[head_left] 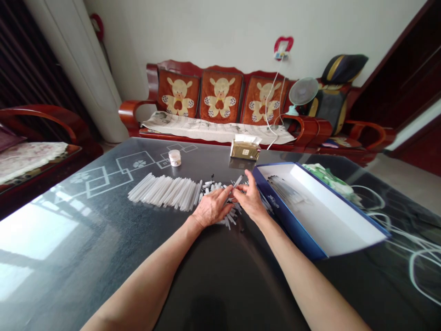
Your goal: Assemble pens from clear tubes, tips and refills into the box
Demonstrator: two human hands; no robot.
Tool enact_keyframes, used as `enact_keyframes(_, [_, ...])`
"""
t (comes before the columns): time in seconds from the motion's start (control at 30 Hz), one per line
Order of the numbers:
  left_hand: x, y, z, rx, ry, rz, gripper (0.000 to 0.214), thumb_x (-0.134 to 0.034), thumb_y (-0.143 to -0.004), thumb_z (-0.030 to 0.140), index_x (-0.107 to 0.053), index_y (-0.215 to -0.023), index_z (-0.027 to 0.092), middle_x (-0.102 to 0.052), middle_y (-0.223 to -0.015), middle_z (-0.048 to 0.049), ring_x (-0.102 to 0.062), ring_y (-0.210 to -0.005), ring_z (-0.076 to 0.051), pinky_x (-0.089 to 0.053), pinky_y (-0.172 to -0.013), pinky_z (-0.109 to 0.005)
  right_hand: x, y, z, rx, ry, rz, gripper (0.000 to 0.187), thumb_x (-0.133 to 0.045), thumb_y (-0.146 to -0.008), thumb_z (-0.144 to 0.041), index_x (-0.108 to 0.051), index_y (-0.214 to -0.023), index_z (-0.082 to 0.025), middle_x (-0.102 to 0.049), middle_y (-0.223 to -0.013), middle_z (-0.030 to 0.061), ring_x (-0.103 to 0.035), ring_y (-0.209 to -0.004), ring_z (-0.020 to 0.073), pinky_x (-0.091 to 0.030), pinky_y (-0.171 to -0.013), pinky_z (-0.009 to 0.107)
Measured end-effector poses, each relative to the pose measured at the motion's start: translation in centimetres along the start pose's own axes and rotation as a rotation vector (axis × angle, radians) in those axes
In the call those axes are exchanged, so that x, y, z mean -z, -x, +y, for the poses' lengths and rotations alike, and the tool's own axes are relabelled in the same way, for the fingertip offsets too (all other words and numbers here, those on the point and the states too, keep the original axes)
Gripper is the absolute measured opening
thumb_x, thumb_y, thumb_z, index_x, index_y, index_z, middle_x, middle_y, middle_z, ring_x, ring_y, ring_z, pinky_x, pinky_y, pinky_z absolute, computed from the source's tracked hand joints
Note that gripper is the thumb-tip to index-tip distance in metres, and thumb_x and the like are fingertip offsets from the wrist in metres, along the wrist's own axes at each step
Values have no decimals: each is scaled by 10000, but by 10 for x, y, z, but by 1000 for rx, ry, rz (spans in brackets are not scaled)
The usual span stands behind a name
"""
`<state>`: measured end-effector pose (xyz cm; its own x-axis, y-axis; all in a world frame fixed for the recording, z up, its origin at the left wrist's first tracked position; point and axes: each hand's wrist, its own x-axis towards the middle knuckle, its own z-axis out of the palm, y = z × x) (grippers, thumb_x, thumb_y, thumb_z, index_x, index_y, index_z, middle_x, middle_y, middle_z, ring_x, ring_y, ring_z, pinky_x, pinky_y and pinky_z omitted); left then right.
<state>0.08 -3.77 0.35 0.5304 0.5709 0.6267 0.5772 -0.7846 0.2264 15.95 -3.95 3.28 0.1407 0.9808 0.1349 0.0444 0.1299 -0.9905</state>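
Both my hands rest on a scattered heap of small translucent tubes with dark caps (pixel 220 188) in the middle of the dark glass table (pixel 103 239). My left hand (pixel 212 207) lies palm down over the heap, fingers curled around some pieces. My right hand (pixel 250 196) pinches one thin tube (pixel 237 180) between thumb and forefinger, its tip pointing up and away. A tidy row of the same translucent tubes (pixel 165 191) lies to the left of my left hand. An open blue box with a white inside (pixel 320 216) stands right of my right hand.
A small round pot (pixel 174 157) and a tissue box (pixel 245 148) stand at the table's far side. A green-and-white packet (pixel 327 179) lies behind the blue box. Beyond the table is a red wooden sofa (pixel 220 105) with bear cushions, plus a small fan (pixel 302 94).
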Motion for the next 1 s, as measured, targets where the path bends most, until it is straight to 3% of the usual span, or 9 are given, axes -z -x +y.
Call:
enact_keyframes(0.17, [-3,0,-8,56,-110,-58,438,-342,-912,121,-448,-1337,137,-648,-1057,-108,-620,-970,-188,-495,-838,-298,11,-3,12,-15,-53,29,547,-644,-723,-461,-563,-1189,-188,-675,-806,26,-688,-703,184,-567,-604,291])
enact_keyframes(0.3, [0,0,-10,166,-270,-11,360,-378,-931,168,-560,-1242,187,-658,-915,-81,-604,-887,-201,-462,-808,-306,23,-2,17,4,62,1,427,-592,-778,-519,-681,-1022,-180,-711,-841,63,-686,-734,189,-555,-605,284])
enact_keyframes(0.47, [-2,-2,-1,159,-320,0,312,-406,-959,313,-610,-1167,202,-649,-836,-67,-581,-820,-194,-429,-770,-297,17,3,23,8,213,-83,354,-607,-767,-519,-720,-960,-245,-727,-800,27,-683,-749,203,-530,-585,278])
enact_keyframes(0.73, [-2,-3,-2,155,-367,16,309,-376,-970,329,-651,-1078,237,-630,-820,-64,-533,-801,-193,-381,-765,-324,10,-1,20,21,293,-58,328,-623,-718,-556,-685,-753,-235,-679,-648,-3,-634,-630,170,-501,-608,268])
enact_keyframes(1.0, [4,-5,-1,188,-370,-9,374,-360,-968,428,-676,-921,234,-580,-739,-58,-508,-770,-193,-353,-737,-327,12,-1,23,-27,130,-136,333,-682,-684,-502,-692,-805,-192,-639,-619,-14,-562,-565,130,-452,-550,249])
